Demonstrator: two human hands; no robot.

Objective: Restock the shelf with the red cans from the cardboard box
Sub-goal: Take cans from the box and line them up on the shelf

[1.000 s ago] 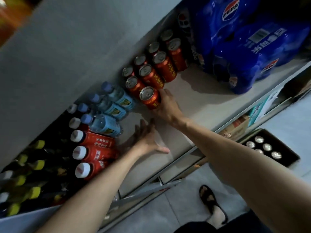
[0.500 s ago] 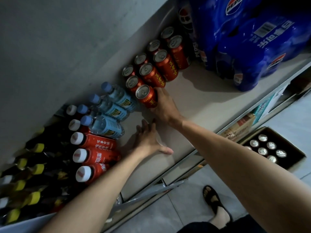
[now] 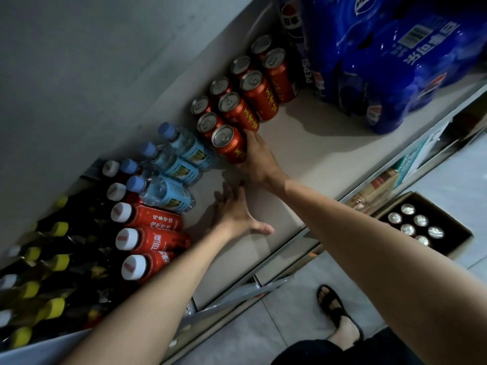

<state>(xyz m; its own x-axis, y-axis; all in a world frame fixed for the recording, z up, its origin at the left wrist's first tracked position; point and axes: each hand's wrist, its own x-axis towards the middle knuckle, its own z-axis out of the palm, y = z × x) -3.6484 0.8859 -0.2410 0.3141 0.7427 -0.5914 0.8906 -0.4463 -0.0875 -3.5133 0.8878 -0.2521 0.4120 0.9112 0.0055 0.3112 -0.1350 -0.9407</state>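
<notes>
Beige shelf board (image 3: 316, 143): my right hand (image 3: 259, 162), wrapped around the red aluminium can (image 3: 228, 144), has slid it toward 11 o'clock against the row; left hand (image 3: 234, 212) spread flat, empty. Brown cardboard box (image 3: 458, 227) still holds cans.

- A shop or its stockroom: a metal shelf (image 3: 329, 159) carries drinks in rows.
- Shrink-wrapped Pepsi packs (image 3: 395, 61) stand beside red cans (image 3: 259, 94) and bottles (image 3: 168, 191).
- An open cardboard box (image 3: 448, 225) of cans sits on the tiled floor (image 3: 263, 333).
</notes>
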